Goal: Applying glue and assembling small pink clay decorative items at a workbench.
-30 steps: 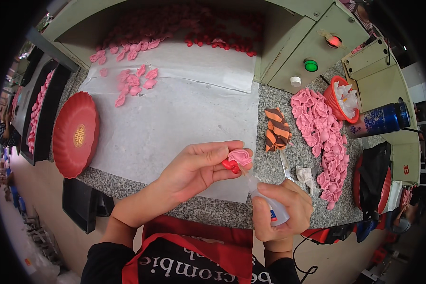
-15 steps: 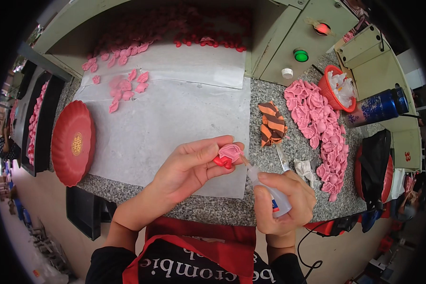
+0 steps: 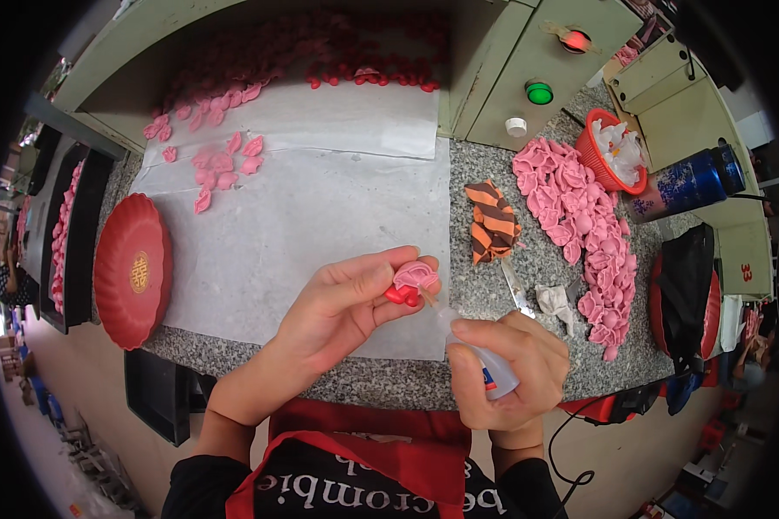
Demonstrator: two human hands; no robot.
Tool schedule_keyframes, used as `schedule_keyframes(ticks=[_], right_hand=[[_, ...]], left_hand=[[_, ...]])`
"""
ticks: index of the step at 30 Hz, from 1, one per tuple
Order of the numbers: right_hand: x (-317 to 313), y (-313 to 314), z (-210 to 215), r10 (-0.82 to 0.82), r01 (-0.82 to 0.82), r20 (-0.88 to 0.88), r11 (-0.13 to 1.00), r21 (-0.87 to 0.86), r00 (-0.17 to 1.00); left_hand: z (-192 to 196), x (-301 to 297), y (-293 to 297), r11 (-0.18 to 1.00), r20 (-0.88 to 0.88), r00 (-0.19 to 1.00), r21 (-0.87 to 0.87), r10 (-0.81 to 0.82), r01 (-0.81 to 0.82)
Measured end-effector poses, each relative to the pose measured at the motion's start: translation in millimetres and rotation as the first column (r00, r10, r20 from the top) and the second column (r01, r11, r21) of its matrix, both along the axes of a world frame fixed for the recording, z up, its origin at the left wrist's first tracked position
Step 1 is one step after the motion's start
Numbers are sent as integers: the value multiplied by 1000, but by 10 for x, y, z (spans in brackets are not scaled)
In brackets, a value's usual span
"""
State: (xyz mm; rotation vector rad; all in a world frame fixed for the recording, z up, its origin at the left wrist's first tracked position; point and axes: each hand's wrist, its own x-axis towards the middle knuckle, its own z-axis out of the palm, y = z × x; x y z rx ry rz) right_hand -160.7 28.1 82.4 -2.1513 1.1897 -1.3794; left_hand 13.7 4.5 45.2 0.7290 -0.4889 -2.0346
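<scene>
My left hand (image 3: 342, 298) pinches a small pink ruffled piece (image 3: 415, 275) between thumb and fingers. A glossy red bow-like part (image 3: 402, 296) sits at the lower side of that piece. In my right hand (image 3: 524, 372) is a translucent squeeze bottle (image 3: 500, 377), tilted so its thin nozzle points up and left. The nozzle tip is right by the red part and the pink edge; whether it touches cannot be made out. Beyond my right hand lie a striped orange and brown bundle (image 3: 493, 222), a metal blade (image 3: 518, 290) and a crumpled white cloth (image 3: 555, 303).
White paper (image 3: 277, 233) covers much of the speckled counter. Pink pieces (image 3: 610, 259) are heaped at right, near a red basket (image 3: 593, 158) and a blue bottle (image 3: 692, 183). A red fluted dish (image 3: 134, 233) stands left. More pink and red pieces (image 3: 225, 104) fill the recess behind.
The bottle's nozzle has shifted down and left, from the pink piece's right edge to beside the red part. Both hands have moved slightly left in the picture, and the view has shifted a little.
</scene>
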Motion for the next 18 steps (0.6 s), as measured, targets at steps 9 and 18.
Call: schedule_keyframes(ticks=[9,18], right_hand=[[-16,31,5,35,-35,15,999,-9,999],[-48,-12,-39,-7,10,55,998,-57,998]], left_hand=[[13,0,12,999,-72,997,46,11,-7],[-42,-18,4,998,-185,982,64,41,-29]])
